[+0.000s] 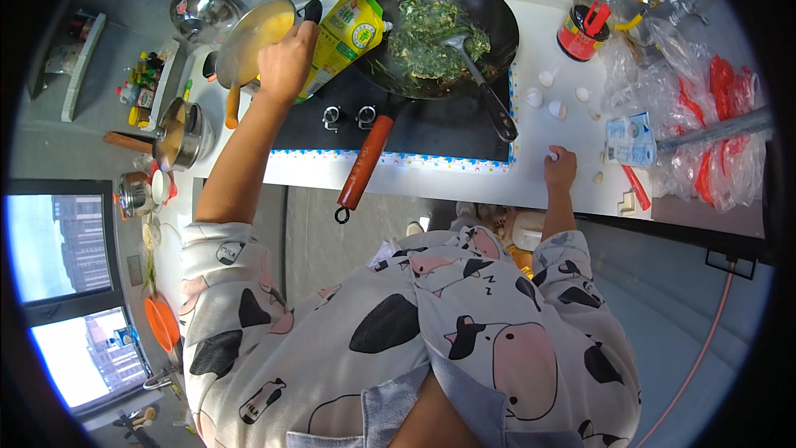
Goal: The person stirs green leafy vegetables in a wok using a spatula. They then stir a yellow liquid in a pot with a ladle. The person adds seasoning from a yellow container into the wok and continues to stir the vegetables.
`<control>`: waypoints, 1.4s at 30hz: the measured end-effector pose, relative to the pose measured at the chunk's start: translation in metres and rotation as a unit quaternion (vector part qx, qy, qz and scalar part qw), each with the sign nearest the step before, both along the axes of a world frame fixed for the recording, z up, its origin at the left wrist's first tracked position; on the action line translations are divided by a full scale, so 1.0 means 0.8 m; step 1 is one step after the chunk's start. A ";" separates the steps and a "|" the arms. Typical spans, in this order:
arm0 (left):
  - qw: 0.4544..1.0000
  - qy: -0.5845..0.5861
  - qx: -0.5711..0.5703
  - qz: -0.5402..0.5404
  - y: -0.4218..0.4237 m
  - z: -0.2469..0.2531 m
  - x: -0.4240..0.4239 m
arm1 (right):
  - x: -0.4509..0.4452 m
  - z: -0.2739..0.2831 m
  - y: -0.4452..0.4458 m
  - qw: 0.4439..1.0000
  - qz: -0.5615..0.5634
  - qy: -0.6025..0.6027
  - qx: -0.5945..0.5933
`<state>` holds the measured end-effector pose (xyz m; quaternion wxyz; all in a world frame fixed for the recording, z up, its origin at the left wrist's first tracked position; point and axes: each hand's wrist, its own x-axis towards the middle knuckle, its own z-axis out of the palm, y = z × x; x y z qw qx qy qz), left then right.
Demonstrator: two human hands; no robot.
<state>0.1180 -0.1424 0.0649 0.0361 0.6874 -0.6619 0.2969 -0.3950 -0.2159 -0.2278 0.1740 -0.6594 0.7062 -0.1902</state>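
Note:
My left hand grips the left edge of a green-and-yellow spouted seasoning pouch. The pouch leans right, its white spout at the left rim of a black wok. Steaming chopped greens with egg-like bits lie in the wok. A metal spatula with a black handle rests in it. Over the counter's front part, my right hand is closed around a small whitish piece, possibly a cap. Beside my left hand stands a pan with yellowish contents and a wooden handle; a black handle shows by my fingertips.
The wok's red handle juts past the front edge of the black cooktop. Several eggshells lie right of it. Beyond are a red-labelled jar and plastic bags. A steel bowl and a lidded pot stand left.

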 end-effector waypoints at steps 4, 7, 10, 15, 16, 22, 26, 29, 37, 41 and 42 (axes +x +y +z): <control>1.000 0.002 -0.014 -0.011 -0.001 0.000 0.000 | -0.002 -0.004 0.000 1.000 0.008 -0.007 -0.012; 1.000 0.006 -0.027 -0.004 -0.005 0.001 -0.002 | 0.000 -0.006 -0.003 1.000 -0.006 -0.006 -0.002; 1.000 0.001 -0.013 0.004 -0.005 -0.002 -0.001 | -0.001 -0.002 0.000 1.000 0.005 -0.005 -0.014; 1.000 0.010 -0.015 -0.010 -0.004 -0.009 0.000 | 0.001 0.003 0.002 1.000 -0.001 -0.012 -0.004; 1.000 0.010 -0.016 -0.001 -0.003 -0.009 0.001 | 0.000 0.001 0.002 1.000 -0.002 -0.014 -0.003; 1.000 0.021 -0.017 -0.002 -0.006 -0.008 0.003 | -0.003 -0.003 -0.002 1.000 0.005 -0.004 -0.015; 1.000 0.006 -0.008 -0.003 -0.007 -0.015 0.011 | -0.002 -0.004 -0.001 1.000 0.006 -0.007 -0.001; 1.000 0.013 -0.009 0.016 -0.007 -0.014 0.011 | -0.002 0.000 -0.004 1.000 0.002 -0.010 0.008; 0.999 -0.017 -0.012 -0.026 -0.005 -0.009 0.013 | -0.002 0.001 -0.002 1.000 0.003 -0.009 0.001; 1.000 -0.022 -0.015 -0.004 -0.005 -0.009 0.012 | -0.002 0.001 -0.002 1.000 0.003 -0.007 -0.005; 1.000 -0.021 -0.015 -0.007 -0.004 -0.008 0.011 | -0.002 0.002 -0.002 1.000 0.003 -0.009 -0.004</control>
